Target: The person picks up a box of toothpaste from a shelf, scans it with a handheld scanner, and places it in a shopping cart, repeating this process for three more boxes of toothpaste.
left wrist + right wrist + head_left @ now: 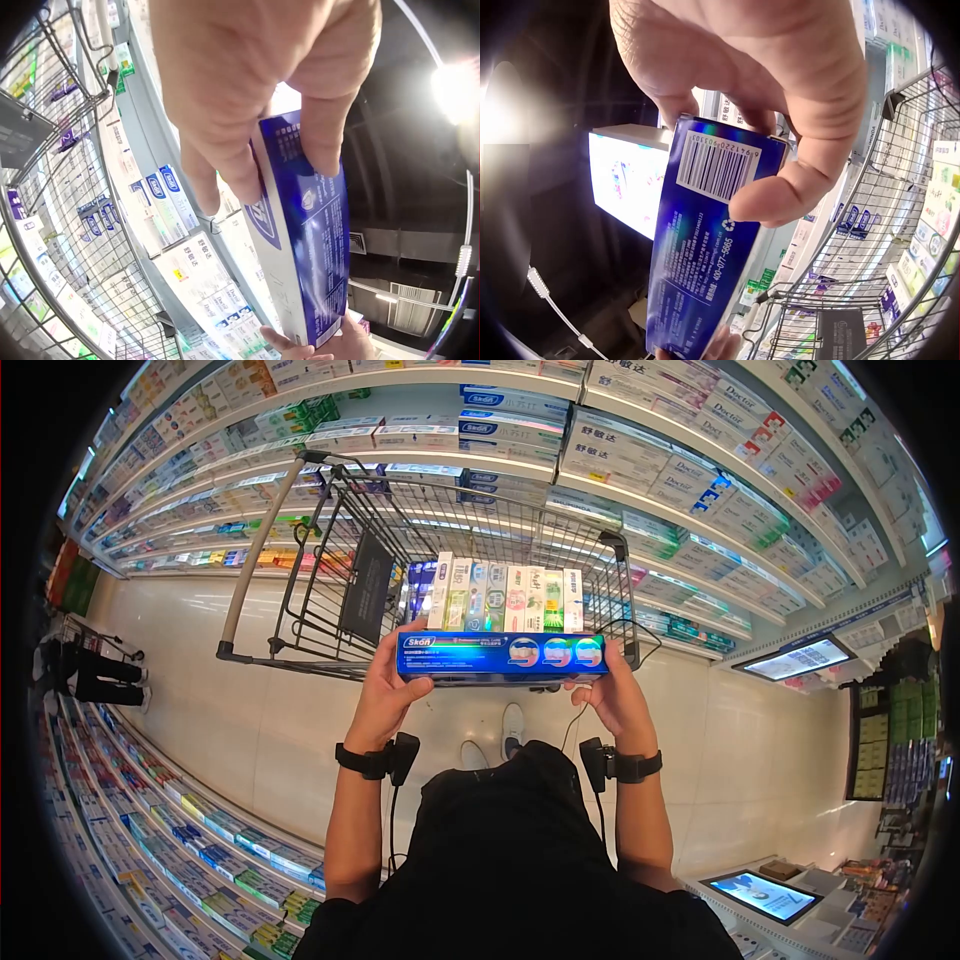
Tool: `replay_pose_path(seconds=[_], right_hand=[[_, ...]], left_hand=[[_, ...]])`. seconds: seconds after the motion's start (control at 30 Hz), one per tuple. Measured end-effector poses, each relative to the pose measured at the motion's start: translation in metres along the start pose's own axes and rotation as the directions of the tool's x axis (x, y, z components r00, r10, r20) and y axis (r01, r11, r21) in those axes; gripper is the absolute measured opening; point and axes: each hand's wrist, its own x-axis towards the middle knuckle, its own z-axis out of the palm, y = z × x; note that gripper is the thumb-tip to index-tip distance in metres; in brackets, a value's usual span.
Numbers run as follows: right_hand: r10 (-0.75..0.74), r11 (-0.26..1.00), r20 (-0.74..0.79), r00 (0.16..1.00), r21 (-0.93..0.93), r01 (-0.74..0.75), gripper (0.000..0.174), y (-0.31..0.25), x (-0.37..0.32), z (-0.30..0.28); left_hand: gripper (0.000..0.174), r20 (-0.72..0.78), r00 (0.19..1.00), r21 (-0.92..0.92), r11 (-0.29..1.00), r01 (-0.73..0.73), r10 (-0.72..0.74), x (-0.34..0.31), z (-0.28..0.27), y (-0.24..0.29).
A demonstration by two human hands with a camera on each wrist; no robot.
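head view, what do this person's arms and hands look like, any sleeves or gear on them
The left hand and right hand are ungloved, the forearms bare below black sleeves. Each wrist wears a black strap with a dark, blocky device and thin black cable.

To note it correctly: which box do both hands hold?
The blue Skon box, held at its ends by left hand and right hand; the boxes in the cart are unheld.
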Motion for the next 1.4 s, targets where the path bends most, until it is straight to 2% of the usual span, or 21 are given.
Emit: replay_pose_path(seconds=[0.07,0.27,0.3,0.4,0.43,0.53,0.57,0.67,0.7,0.77,0.9,1.0,1.03,1.07,1.13,1.17,1.2,1.23,1.33,1.37,1.4], right_hand=[[-0.021,1.000,0.004,1.000,0.004,0.021,0.045,-0.002,0.001,0.002],[-0.101,0.995,0.048,0.994,-0.004,0.101,0.039,0.000,-0.002,0.011],[-0.140,0.990,0.079,0.987,-0.022,0.142,0.040,0.000,-0.002,0.011],[-0.215,0.975,0.136,0.967,-0.022,0.220,0.041,0.002,0.002,0.007],[-0.215,0.976,0.130,0.968,0.008,0.216,0.041,0.004,0.002,0.004],[-0.245,0.967,0.109,0.963,-0.047,0.252,0.046,0.003,0.004,0.004],[-0.262,0.958,0.103,0.960,-0.089,0.271,0.048,0.002,0.004,0.005],[-0.426,0.879,0.102,0.899,-0.187,0.438,0.062,-0.005,0.004,0.015],[-0.424,0.887,0.079,0.902,-0.166,0.431,0.066,-0.005,0.004,0.015],[-0.415,0.901,0.036,0.909,-0.121,0.416,0.075,-0.004,0.004,0.013],[-0.085,0.991,0.087,0.993,0.113,0.075,0.074,-0.007,0.004,-0.004],[0.119,0.976,0.261,0.958,0.146,-0.161,0.076,-0.016,0.003,-0.009],[0.137,0.952,0.323,0.936,0.218,-0.215,0.070,-0.017,0.004,-0.010],[0.123,0.963,0.319,0.940,0.192,-0.191,0.067,-0.018,0.003,-0.010],[0.102,0.979,0.312,0.944,0.136,-0.150,0.061,-0.023,-0.001,-0.005],[0.085,0.964,0.231,0.969,0.225,-0.139,0.058,-0.025,-0.003,0.001],[0.027,0.963,0.251,0.968,0.255,-0.093,0.058,-0.025,-0.002,0.005],[-0.030,0.957,0.268,0.963,0.286,-0.050,0.059,-0.025,-0.001,0.007],[-0.158,0.951,0.235,0.959,0.299,0.083,0.067,-0.028,0.008,0.021],[-0.198,0.953,0.208,0.958,0.268,0.139,0.068,-0.029,0.016,0.023],[-0.239,0.953,0.183,0.954,0.235,0.193,0.069,-0.030,0.023,0.023]], left_hand=[[0.085,-0.002,1.000,0.001,1.000,0.012,-0.012,0.000,-0.001,0.000],[0.090,-0.141,0.988,-0.385,0.923,0.007,-0.067,-0.002,0.010,0.006],[0.082,-0.098,0.995,-0.360,0.933,-0.004,-0.034,-0.001,0.009,0.003],[0.074,-0.038,0.997,-0.600,0.800,0.032,-0.069,-0.005,0.014,0.002],[0.055,-0.057,0.995,-0.619,0.785,0.024,-0.075,-0.004,0.022,0.007],[0.041,-0.070,0.953,-0.536,0.817,0.213,-0.294,-0.001,0.013,0.003],[0.036,-0.137,0.942,-0.457,0.863,0.214,-0.306,0.000,0.014,0.001],[0.032,-0.129,0.941,-0.394,0.887,0.241,-0.313,0.003,0.006,-0.008],[0.035,-0.122,0.943,-0.436,0.871,0.229,-0.309,0.002,0.009,-0.006],[0.038,-0.123,0.975,-0.441,0.890,0.113,-0.185,0.003,0.013,-0.010],[0.053,-0.096,0.995,-0.350,0.936,-0.039,0.006,0.001,0.015,0.002],[0.063,0.049,0.998,-0.166,0.985,-0.036,0.045,0.001,0.011,0.016],[0.064,0.127,0.989,-0.093,0.994,-0.059,0.071,0.002,0.019,0.033],[0.066,0.207,0.974,-0.023,0.996,-0.089,0.092,0.003,0.026,0.047],[0.069,0.236,0.955,0.010,0.982,-0.186,0.179,0.004,0.035,0.058],[0.070,0.250,0.942,0.024,0.971,-0.237,0.224,0.006,0.041,0.062],[0.072,0.264,0.925,0.039,0.956,-0.292,0.272,0.007,0.049,0.068],[0.065,0.117,0.965,-0.091,0.970,-0.224,0.233,0.006,0.067,0.077],[0.055,-0.040,0.994,-0.305,0.949,0.081,-0.098,0.009,0.035,0.041],[0.048,0.036,0.996,-0.430,0.899,0.087,-0.079,0.012,0.041,0.028],[0.049,0.081,0.992,-0.443,0.888,0.124,-0.098,0.016,0.051,0.022]])
